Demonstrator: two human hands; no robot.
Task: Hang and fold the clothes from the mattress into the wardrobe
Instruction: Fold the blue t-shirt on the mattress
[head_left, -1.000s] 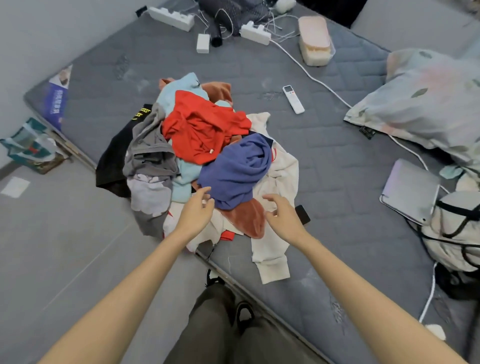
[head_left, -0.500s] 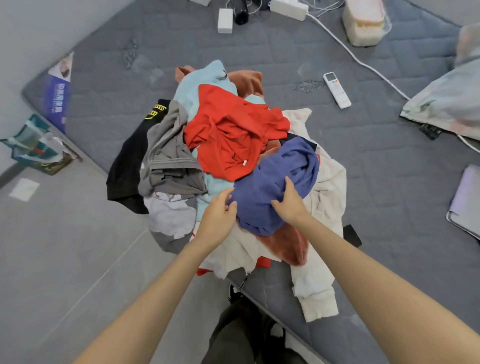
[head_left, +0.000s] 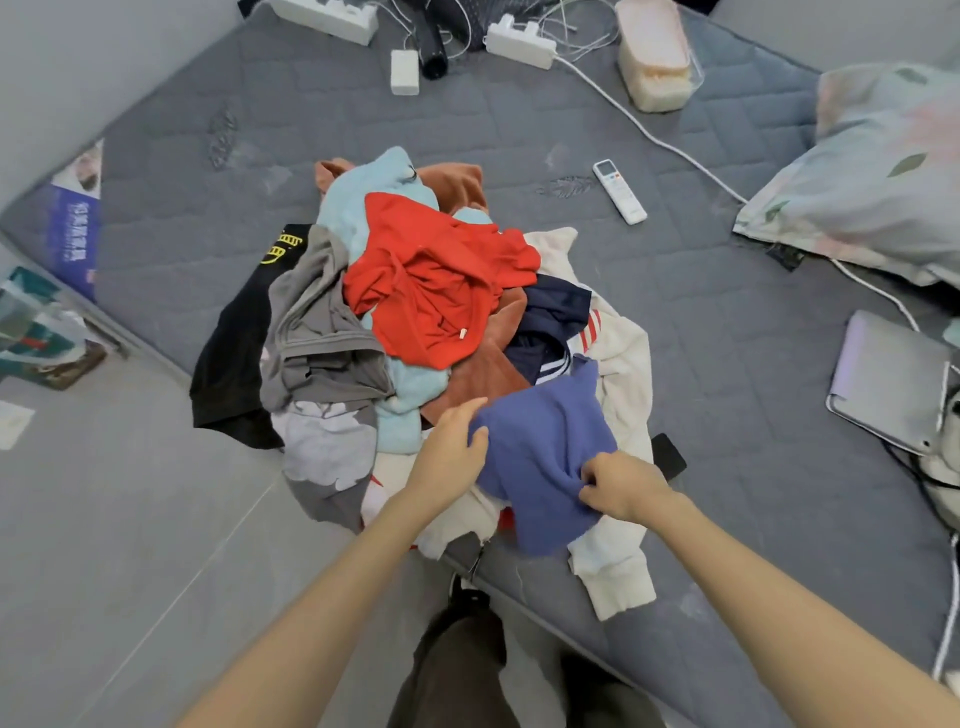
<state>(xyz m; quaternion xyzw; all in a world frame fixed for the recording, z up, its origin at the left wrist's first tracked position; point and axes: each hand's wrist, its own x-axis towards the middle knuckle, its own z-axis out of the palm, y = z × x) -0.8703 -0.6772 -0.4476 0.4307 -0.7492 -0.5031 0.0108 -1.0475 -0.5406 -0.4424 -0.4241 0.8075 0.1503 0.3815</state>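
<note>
Two hands are on one garment: your left hand (head_left: 449, 452) grips the upper left edge of the blue-violet top (head_left: 545, 441), thumb over the cloth, and your right hand (head_left: 621, 486) pinches a fold of it with curled fingers. This top sits at the near side of the clothes pile, in the lower centre of the frame, partly over the cream sweatshirt (head_left: 626, 364).

In the pile I count eight more pieces or so: one red top (head_left: 431, 291), one light blue piece (head_left: 363, 208), one rust-brown piece (head_left: 467, 376), one grey garment (head_left: 317, 332), one black garment with yellow print (head_left: 234, 353), one navy piece with white stripes (head_left: 550, 322), the cream sweatshirt, and one grey-and-white patterned piece (head_left: 327, 452).

On the grey mattress (head_left: 753, 332) also lie two power strips (head_left: 519, 39), one remote control (head_left: 620, 191), one pillow (head_left: 872, 182) and one laptop (head_left: 893, 384).

The mattress edge runs diagonally from the middle left to the bottom right. The pile hangs over this edge near your legs. Bare floor (head_left: 130, 545) fills the lower left, and bare mattress lies between the pile and the laptop.
</note>
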